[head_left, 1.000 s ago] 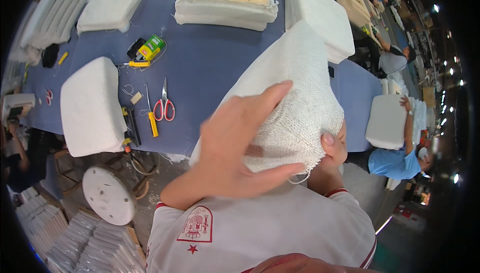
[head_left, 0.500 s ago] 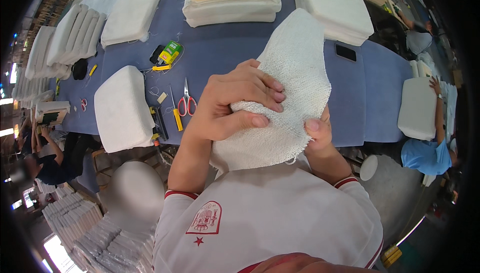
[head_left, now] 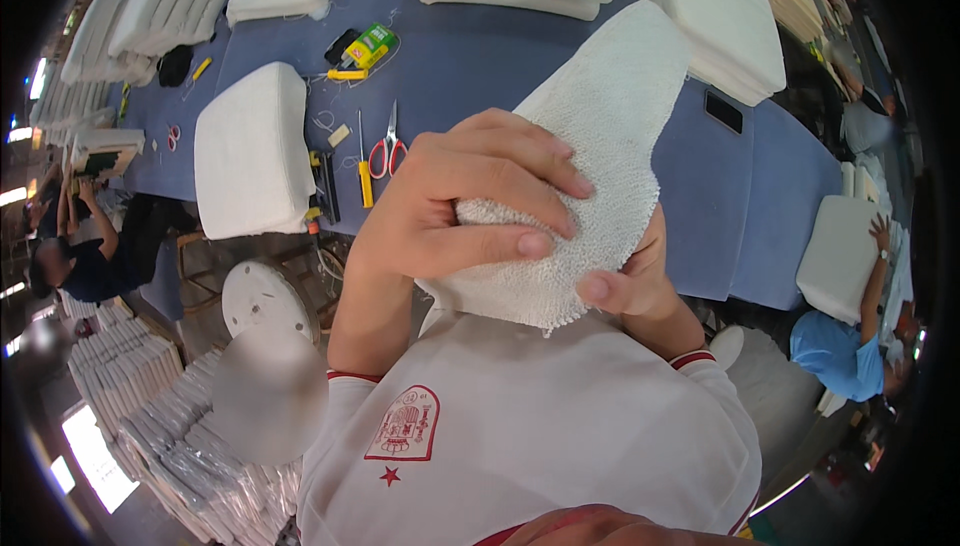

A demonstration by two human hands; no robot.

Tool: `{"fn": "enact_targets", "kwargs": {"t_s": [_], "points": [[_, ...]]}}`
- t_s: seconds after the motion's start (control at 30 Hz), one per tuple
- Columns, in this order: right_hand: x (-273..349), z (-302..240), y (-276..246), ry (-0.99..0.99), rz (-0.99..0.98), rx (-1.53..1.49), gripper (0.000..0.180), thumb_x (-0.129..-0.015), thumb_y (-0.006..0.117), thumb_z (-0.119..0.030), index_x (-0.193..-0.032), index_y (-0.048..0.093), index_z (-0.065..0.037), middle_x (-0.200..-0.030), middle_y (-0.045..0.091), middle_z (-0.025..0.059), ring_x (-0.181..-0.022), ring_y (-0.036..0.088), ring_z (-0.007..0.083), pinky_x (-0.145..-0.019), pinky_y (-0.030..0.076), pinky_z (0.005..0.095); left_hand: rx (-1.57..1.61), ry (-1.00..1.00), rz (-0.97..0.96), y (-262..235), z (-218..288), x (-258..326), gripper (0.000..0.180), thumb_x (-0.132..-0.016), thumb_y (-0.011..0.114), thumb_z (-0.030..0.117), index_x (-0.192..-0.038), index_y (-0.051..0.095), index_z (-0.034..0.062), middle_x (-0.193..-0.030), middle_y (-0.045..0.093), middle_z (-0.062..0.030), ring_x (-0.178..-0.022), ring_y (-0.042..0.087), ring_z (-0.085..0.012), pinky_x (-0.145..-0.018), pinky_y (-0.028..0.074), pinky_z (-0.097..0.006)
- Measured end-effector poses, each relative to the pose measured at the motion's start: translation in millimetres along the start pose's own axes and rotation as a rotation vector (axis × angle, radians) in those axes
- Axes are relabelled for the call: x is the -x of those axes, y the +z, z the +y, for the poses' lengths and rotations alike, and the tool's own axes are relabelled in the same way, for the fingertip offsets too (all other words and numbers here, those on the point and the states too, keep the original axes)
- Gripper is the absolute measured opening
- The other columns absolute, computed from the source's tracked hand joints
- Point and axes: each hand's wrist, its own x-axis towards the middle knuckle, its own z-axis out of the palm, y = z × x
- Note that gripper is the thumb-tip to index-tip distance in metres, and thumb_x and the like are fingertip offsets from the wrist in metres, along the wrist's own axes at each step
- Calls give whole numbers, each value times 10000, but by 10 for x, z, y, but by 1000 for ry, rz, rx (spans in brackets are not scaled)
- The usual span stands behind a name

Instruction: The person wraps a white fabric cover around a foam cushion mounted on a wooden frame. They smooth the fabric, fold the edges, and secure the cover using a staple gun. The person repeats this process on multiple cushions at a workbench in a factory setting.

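A piece of white, coarsely woven fabric [head_left: 620, 116] is held up in front of my chest, its far end tapering over the blue table. My left hand [head_left: 480, 196] is closed over its left side, thumb and fingers bunching the cloth between them. On the right, my right hand [head_left: 630, 281] pinches the frayed near edge, with the thumb on top and the fingers mostly hidden behind the cloth. Nearest to my left hand on the table lie red-handled scissors [head_left: 388, 154] and a yellow-handled screwdriver [head_left: 365, 176].
White cushions [head_left: 255, 151] lie on the blue table [head_left: 470, 66], others along its far side. A green-yellow box [head_left: 370, 46], a black phone [head_left: 724, 112] and a black tool [head_left: 325, 186] lie there too. A co-worker in blue [head_left: 840, 346] handles a cushion at right; another person [head_left: 90, 246] works at left.
My view has shifted, so the table things sit higher in it. The cloth's near edge has been drawn in and folded, and my right thumb has moved left along it.
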Motion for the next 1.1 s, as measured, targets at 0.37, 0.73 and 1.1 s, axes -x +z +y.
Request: {"fn": "enact_targets", "kwargs": {"t_s": [0.37,0.73,1.1], "points": [[15,251,161,-79,-35,93,820,-931,792,-115,-1632,403,59,-1476,641,200,-1179,730,259,-1004,587,393,80,58,99,19,23,314,650,-638,953,184,-1227,720,37,-1346,731,-242,-1262,674,-404,-1122,478,-505],[-276,616,363,-364,-217,584,311,-858,869,-153,-1072,819,66,-1175,814,166,-1084,782,282,-976,585,386,-26,-82,326,-263,-5,893,1054,-572,1101,309,-1451,595,22,-1514,614,-203,-1354,632,-326,-1159,470,-464],[-577,890,543,-515,-325,761,207,-831,837,-120,-975,838,30,-988,830,137,-899,804,255,-820,609,349,-181,-290,801,177,285,1460,949,-763,974,297,-1547,549,-30,-1416,677,-193,-1290,666,-279,-1108,515,-418]]}}
